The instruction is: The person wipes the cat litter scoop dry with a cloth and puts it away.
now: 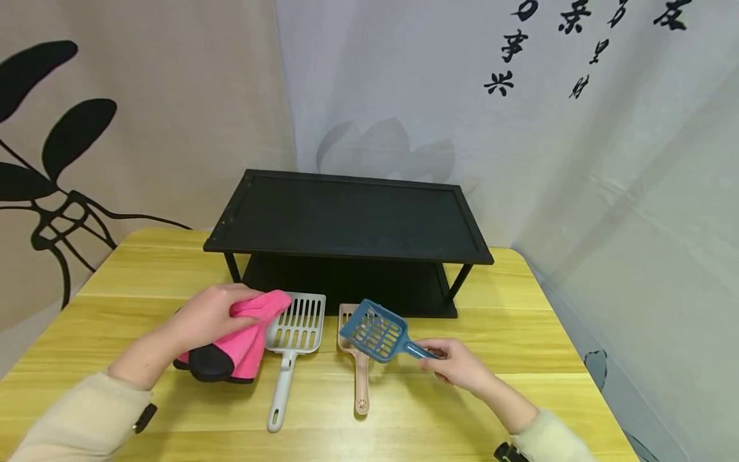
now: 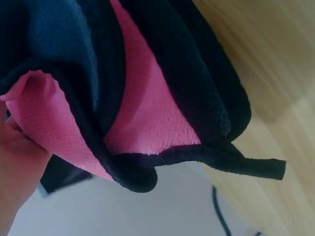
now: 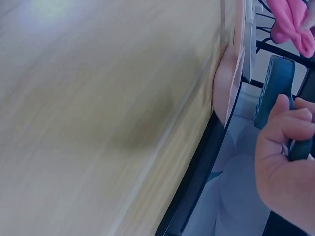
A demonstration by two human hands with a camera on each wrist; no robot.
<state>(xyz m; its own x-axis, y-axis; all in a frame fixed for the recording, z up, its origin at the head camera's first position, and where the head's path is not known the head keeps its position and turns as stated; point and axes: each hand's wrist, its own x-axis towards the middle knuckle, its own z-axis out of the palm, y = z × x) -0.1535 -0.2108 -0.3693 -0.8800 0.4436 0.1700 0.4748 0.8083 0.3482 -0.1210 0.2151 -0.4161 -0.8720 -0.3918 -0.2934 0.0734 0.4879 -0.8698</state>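
Note:
My left hand [image 1: 210,316] grips a bunched pink cloth with black edging [image 1: 254,343] at the left of the table. In the left wrist view the cloth [image 2: 147,113] hangs in folds, pink on one face and dark on the other. My right hand [image 1: 456,364] holds a blue slotted litter scoop [image 1: 378,330] by its handle, its head overlapping a beige litter scoop [image 1: 361,385] in the head view. Between the hands a larger grey-white litter scoop [image 1: 283,388] lies on the table, handle toward me. The right wrist view shows fingers curled round the blue scoop's handle [image 3: 300,147].
A black two-tier rack [image 1: 352,218] stands at the back of the wooden table [image 1: 462,417], its lower shelf [image 1: 369,282] behind the scoops. A pale curtain [image 1: 375,83] with black plant shapes and characters hangs behind and to the right.

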